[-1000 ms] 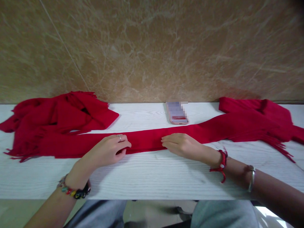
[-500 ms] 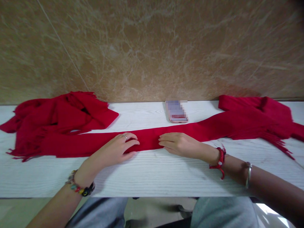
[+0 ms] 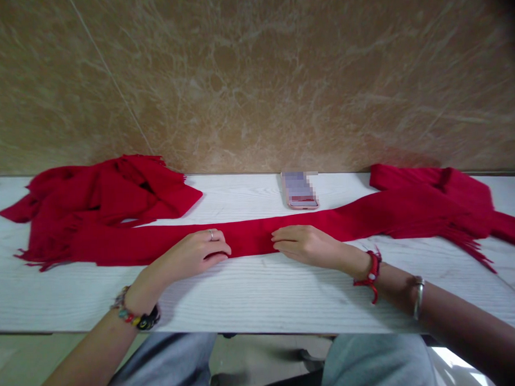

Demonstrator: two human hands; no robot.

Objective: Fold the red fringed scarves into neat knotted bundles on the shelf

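Note:
A long red scarf [image 3: 250, 238] lies stretched from left to right across the white table, folded into a narrow band. My left hand [image 3: 196, 251], with a ring on one finger, rests on the band left of its middle. Its fingers are bent and drawn together against the cloth, the thumb close by at the near edge. On the same band, a short way to the right, lies my right hand [image 3: 304, 245], its fingers stretched out side by side and touching the cloth. Bare scarf shows between both hands. The undersides of the fingers are hidden.
Crumpled red fringed cloth [image 3: 101, 193] is heaped at the left. Another red bundle [image 3: 434, 181] with fringe lies at the right. A phone [image 3: 299, 190] lies behind the scarf. A brown marbled wall [image 3: 245, 81] borders the table [image 3: 261, 294] at the back.
My left hand's fingers have drawn in and closed together, shifting slightly left. My right hand stays nearly in place on the scarf.

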